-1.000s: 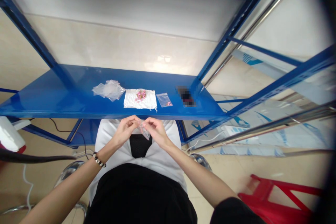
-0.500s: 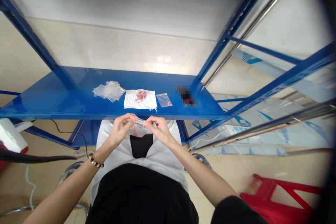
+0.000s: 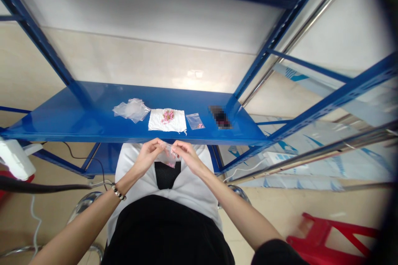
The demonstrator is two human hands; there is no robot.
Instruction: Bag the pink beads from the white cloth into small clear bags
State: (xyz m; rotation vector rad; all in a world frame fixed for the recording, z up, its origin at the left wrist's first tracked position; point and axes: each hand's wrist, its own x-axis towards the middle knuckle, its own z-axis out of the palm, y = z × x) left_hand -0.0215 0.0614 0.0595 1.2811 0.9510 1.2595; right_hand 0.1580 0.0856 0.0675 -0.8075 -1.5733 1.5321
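Observation:
Both my hands meet just below the front edge of the blue shelf [image 3: 77,126]. My left hand [image 3: 149,156] and my right hand [image 3: 186,155] pinch the top of one small clear plastic bag [image 3: 168,158] between them; a few pink beads show at its bottom. On the shelf above lie a white cloth [image 3: 168,121] with a pile of pink beads [image 3: 167,116], a heap of empty clear bags [image 3: 132,109] to its left, and a small filled bag [image 3: 195,121] to its right.
A dark blurred object [image 3: 220,116] lies on the shelf by the right upright. A red stool [image 3: 329,238] stands at the lower right, a white device [image 3: 14,158] with a black cable at the left. Blue shelf posts frame the view.
My hands have come closer together on the small bag and dropped slightly; the view has shifted a little downward. The things on the shelf have not moved.

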